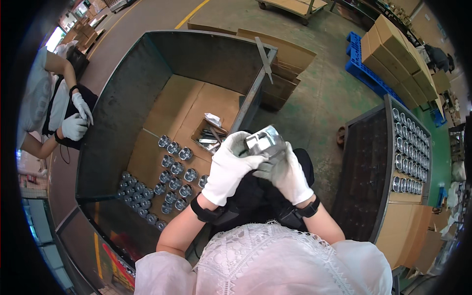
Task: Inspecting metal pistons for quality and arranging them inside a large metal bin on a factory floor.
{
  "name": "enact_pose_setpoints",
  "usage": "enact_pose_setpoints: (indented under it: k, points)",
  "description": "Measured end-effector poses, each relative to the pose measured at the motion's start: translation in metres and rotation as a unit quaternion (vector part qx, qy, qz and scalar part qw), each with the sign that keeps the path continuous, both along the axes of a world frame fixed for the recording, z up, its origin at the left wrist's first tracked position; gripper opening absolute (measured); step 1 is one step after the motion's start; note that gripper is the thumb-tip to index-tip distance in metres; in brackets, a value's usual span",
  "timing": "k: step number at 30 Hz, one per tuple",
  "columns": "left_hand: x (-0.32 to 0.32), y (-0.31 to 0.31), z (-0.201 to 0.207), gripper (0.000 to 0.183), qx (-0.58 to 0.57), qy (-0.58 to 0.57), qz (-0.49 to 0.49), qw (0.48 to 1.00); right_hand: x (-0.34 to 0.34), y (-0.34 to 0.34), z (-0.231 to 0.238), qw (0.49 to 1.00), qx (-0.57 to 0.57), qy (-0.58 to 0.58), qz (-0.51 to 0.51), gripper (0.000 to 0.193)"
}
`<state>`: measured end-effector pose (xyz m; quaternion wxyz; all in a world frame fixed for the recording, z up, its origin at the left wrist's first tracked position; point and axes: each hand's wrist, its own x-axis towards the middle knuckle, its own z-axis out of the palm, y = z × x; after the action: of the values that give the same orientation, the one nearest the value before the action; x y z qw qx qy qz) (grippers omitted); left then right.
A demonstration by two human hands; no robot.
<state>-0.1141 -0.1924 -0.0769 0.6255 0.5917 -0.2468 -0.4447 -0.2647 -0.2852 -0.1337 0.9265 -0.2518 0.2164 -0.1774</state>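
A shiny metal piston is raised in front of me, between my two white-gloved hands. My left hand grips its left side, with the thumb reaching across the lower front. On the other side, my right hand closes round the right and lower part; some of its fingers are hidden behind the metal. Left of my hands, several more pistons stand in loose rows on the cardboard floor of a large dark metal bin. A small cardboard box holding metal tools lies just beyond my left hand.
To the right, a dark rack carries rows of pistons on cardboard. Stacked cartons sit on a blue pallet at the far right. A co-worker's gloved hands are by the bin's left wall.
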Motion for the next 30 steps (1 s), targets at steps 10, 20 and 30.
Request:
enact_pose_setpoints:
  k: [10, 20, 30]
  points:
    - [-0.014, 0.001, -0.005, 0.048, -0.073, -0.398, 0.054, 0.913, 0.008, 0.01, 0.017, 0.984, 0.14, -0.109, 0.002, 0.058]
    - [-0.008, -0.001, -0.032, 0.047, -0.076, -0.426, 0.079, 0.898, 0.007, 0.01, 0.023, 0.996, -0.025, -0.017, -0.086, 0.059]
    - [-0.019, 0.008, 0.001, 0.051, -0.072, -0.437, 0.072, 0.894, 0.007, 0.011, 0.016, 0.96, 0.246, -0.132, 0.026, 0.054]
